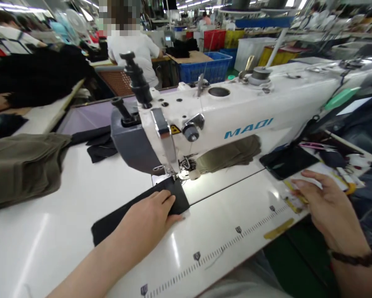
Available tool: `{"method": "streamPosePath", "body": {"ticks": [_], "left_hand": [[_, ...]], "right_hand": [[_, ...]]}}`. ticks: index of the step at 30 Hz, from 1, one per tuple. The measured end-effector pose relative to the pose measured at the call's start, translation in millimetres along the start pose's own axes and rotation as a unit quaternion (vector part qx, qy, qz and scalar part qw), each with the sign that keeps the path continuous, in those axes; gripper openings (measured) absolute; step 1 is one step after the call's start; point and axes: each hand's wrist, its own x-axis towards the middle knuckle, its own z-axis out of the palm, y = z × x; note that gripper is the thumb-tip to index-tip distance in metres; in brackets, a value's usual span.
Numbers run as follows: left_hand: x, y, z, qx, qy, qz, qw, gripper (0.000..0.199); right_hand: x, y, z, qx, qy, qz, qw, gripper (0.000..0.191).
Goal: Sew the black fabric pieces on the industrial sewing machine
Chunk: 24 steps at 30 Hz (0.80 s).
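A folded strip of black fabric point(136, 203) lies on the white sewing table, its far right corner at the presser foot point(175, 176) of the sewing machine point(210, 111). My left hand point(151, 211) is closed on this strip, fingers bent over its top and thumb at the near edge. Over the table's right edge, my right hand point(325, 203) has its fingers bent together beside a yellowish strip. What sits between those fingers is blurred and partly hidden. A dark phone point(288, 161) lies just beyond the right hand.
Olive fabric pieces are stacked point(24, 165) at the left, with more olive fabric point(232, 153) under the machine arm. Black pieces point(102, 145) lie behind the machine head. A ruler scale point(217, 252) runs along the front edge. A co-worker point(136, 49) stands beyond, near a blue crate point(201, 68).
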Motion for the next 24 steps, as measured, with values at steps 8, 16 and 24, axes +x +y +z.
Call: {"method": "streamPosePath", "body": {"ticks": [8, 16, 24], "left_hand": [[1, 9, 3.8, 0.023, -0.024, 0.033, 0.999, 0.031], [-5, 4, 21.3, 0.018, 0.117, 0.059, 0.991, 0.048], [-6, 0, 25.2, 0.032, 0.204, 0.094, 0.974, 0.057]], "right_hand": [[5, 10, -1, 0.177, 0.010, 0.081, 0.981, 0.041], [7, 21, -5, 0.173, -0.015, 0.060, 0.983, 0.042], [-4, 9, -12, 0.019, -0.001, -0.076, 0.997, 0.033]]}}
